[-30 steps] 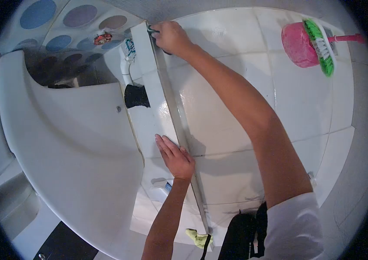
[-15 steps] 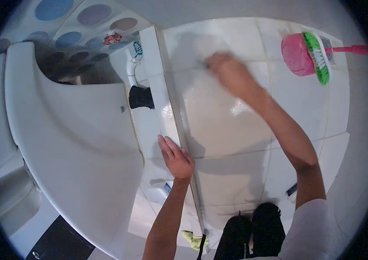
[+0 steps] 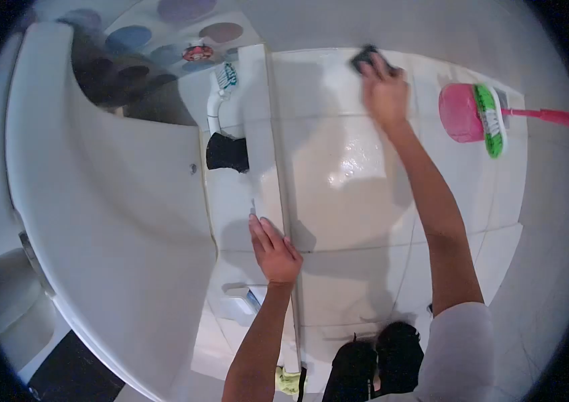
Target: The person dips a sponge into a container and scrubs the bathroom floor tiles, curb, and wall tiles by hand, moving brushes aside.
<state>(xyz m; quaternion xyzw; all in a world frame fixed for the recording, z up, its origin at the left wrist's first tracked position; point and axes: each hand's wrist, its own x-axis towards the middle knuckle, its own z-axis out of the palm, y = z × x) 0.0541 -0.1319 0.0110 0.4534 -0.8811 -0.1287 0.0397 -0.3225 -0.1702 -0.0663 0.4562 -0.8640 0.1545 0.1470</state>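
Note:
My right hand (image 3: 385,94) presses a dark scrubbing pad (image 3: 363,59) against the white floor tiles (image 3: 338,87), close to where they meet the grey wall. The fingers are bent over the pad and hide part of it. Water glistens on the tiles below that hand. My left hand (image 3: 276,254) rests flat on a raised white ledge (image 3: 264,181), fingers stretched out, holding nothing. Further up, beside the ledge, lie a black pad (image 3: 227,153) and a white-handled brush with teal bristles (image 3: 227,77).
A pink dipper (image 3: 457,114) and a green-and-white brush (image 3: 489,124) lie at the right. On the left stands a large white ceramic fixture (image 3: 130,194). A white object with a blue part (image 3: 239,293) sits beside my left forearm; a yellow-green cloth (image 3: 287,382) is at the bottom.
My right hand has moved up and to the right across the tiles to near the wall, and the pad now shows clearly. My left hand stays on the ledge. The camera view has shifted slightly.

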